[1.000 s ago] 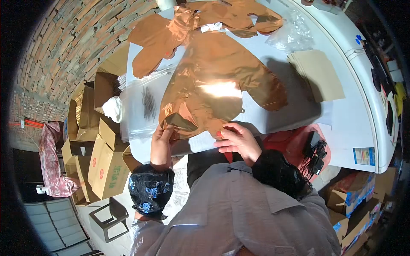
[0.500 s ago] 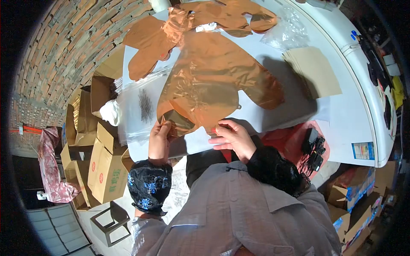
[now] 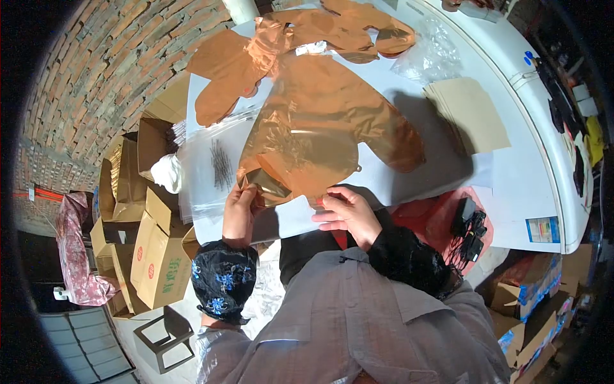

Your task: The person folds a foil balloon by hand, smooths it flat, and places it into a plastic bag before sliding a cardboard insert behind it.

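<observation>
A flat copper-coloured foil balloon (image 3: 320, 121) with rounded lobes lies over the white table, its near edge lifted toward me. My left hand (image 3: 240, 210) is closed on its near left corner, thumb on top, where the foil folds back and shows a darker, shiny patch. With thumb and index finger my right hand (image 3: 350, 214) pinches the near edge further right; its other fingers are spread. Further back lie more copper foil balloons (image 3: 220, 61), crumpled together, with a small white piece (image 3: 311, 48) beside them.
Clear plastic sleeves (image 3: 217, 160) lie left on the table (image 3: 511, 211); a clear bag (image 3: 430, 54) and beige sheets (image 3: 470, 115) lie right. Open cardboard boxes (image 3: 157, 249) stand left. Black adapters with cables (image 3: 470, 227) rest on a red bag (image 3: 422, 214) near my right sleeve.
The foil's near edge between my hands has drawn back a little, baring more white table. Both hands keep their hold in nearly the same place. The view has shifted slightly.
</observation>
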